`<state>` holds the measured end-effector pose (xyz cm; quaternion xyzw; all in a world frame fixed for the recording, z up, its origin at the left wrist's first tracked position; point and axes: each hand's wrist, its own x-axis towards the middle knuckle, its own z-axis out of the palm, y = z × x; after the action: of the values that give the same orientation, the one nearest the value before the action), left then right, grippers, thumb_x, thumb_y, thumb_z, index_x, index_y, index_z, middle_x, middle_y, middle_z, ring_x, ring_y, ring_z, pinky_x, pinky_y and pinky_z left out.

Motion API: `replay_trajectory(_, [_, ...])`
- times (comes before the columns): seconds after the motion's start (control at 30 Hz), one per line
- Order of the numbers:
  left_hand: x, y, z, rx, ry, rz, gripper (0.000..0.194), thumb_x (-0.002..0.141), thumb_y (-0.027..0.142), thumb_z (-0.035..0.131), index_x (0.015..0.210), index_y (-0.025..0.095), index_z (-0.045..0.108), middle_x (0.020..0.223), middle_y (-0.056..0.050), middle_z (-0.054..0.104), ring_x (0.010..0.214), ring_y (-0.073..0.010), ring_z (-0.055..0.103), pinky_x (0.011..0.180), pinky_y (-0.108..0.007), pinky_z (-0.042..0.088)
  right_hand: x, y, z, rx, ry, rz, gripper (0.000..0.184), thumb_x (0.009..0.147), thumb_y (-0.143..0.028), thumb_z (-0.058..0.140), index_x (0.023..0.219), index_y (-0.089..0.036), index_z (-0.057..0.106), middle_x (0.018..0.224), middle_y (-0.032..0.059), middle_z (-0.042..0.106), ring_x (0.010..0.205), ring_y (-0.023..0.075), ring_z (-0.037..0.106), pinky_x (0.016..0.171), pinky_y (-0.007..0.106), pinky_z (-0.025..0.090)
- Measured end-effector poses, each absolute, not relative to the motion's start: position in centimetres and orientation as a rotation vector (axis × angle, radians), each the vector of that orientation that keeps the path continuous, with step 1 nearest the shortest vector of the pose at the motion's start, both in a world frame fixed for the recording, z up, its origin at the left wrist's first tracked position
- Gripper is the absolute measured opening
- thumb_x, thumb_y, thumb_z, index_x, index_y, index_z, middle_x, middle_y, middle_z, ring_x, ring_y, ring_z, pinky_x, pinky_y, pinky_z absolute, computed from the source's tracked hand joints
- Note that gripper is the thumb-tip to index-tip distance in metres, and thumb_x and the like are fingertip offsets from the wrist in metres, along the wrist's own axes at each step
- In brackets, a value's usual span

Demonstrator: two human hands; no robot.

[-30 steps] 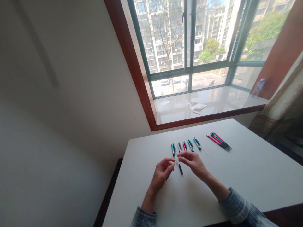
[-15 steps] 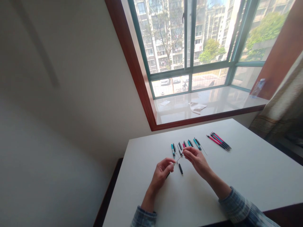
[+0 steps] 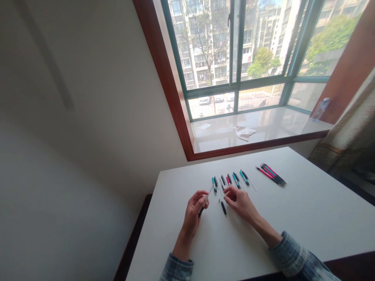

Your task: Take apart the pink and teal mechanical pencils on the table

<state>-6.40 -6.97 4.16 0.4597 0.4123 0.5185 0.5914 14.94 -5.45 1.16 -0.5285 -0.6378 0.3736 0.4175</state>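
My left hand (image 3: 196,207) is closed around a pen part (image 3: 201,211), dark at its lower end, from which a thin pale refill (image 3: 210,190) sticks up to the right. My right hand (image 3: 238,201) is low over the table with thumb and forefinger curled close together; whether something tiny is between them I cannot make out. Just below its fingertips lies a black pen barrel piece (image 3: 224,208), with a small metal-looking tip (image 3: 219,200) at its upper end. Beyond the fingers is a row of pen parts, including a teal one (image 3: 214,186) and a pink one (image 3: 228,180).
A bundle of pink, teal and black pens (image 3: 271,175) lies at the right on the white table (image 3: 310,218). Past the table's far edge, the window sill (image 3: 216,142) holds a crumpled paper (image 3: 245,133) and a clear bottle (image 3: 320,109). A wall (image 3: 88,156) borders the left.
My right hand has left the refill's end and dropped slightly toward the table. My left hand has drawn back left, tilting the refill more upright.
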Motion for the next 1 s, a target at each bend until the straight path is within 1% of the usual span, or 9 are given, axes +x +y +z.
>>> replay_trajectory(0.13, [-6.43, -6.95, 4.01, 1.055, 0.943, 1.211, 0.025, 0.086, 0.037, 0.069, 0.099, 0.016, 0.068, 0.067, 0.001, 0.053, 0.069, -0.0144, 0.048, 0.071, -0.026, 0.039, 14.77, -5.38, 0.67, -1.374, -1.665, 0.892, 0.017, 0.087, -0.035, 0.061, 0.090, -0.021, 0.071, 0.072, 0.0016, 0.072, 0.065, 0.0187, 0.064, 0.064, 0.029, 0.047])
replay_trajectory(0.43, [-6.45, -7.00, 4.02, 1.076, 0.931, 1.196, 0.023, 0.089, 0.036, 0.068, 0.100, 0.016, 0.068, 0.068, 0.001, 0.052, 0.069, -0.0141, 0.048, 0.072, -0.027, 0.038, 14.54, -5.48, 0.79, -1.397, -1.708, 0.860, 0.017, 0.085, -0.030, 0.060, 0.089, -0.022, 0.074, 0.070, 0.0002, 0.072, 0.062, 0.0169, 0.061, 0.063, 0.027, 0.045])
replay_trajectory(0.67, [-6.40, -6.88, 4.04, 1.098, 0.947, 1.192, 0.026, 0.086, 0.038, 0.070, 0.099, 0.016, 0.068, 0.067, 0.001, 0.052, 0.069, -0.0146, 0.048, 0.071, -0.027, 0.038, 14.55, -5.57, 0.99, -1.394, -1.716, 0.856, 0.016, 0.085, -0.030, 0.060, 0.089, -0.023, 0.074, 0.070, 0.0002, 0.071, 0.062, 0.0167, 0.060, 0.064, 0.027, 0.045])
replay_trajectory(1.0, [-6.32, -6.86, 4.12, 1.101, 0.952, 1.193, 0.026, 0.086, 0.038, 0.069, 0.099, 0.016, 0.068, 0.067, 0.001, 0.052, 0.068, -0.0146, 0.048, 0.072, -0.027, 0.038, 14.59, -5.71, 1.01, -1.389, -1.726, 0.846, 0.019, 0.088, -0.032, 0.058, 0.088, -0.022, 0.074, 0.069, 0.0007, 0.070, 0.061, 0.0164, 0.058, 0.063, 0.027, 0.043])
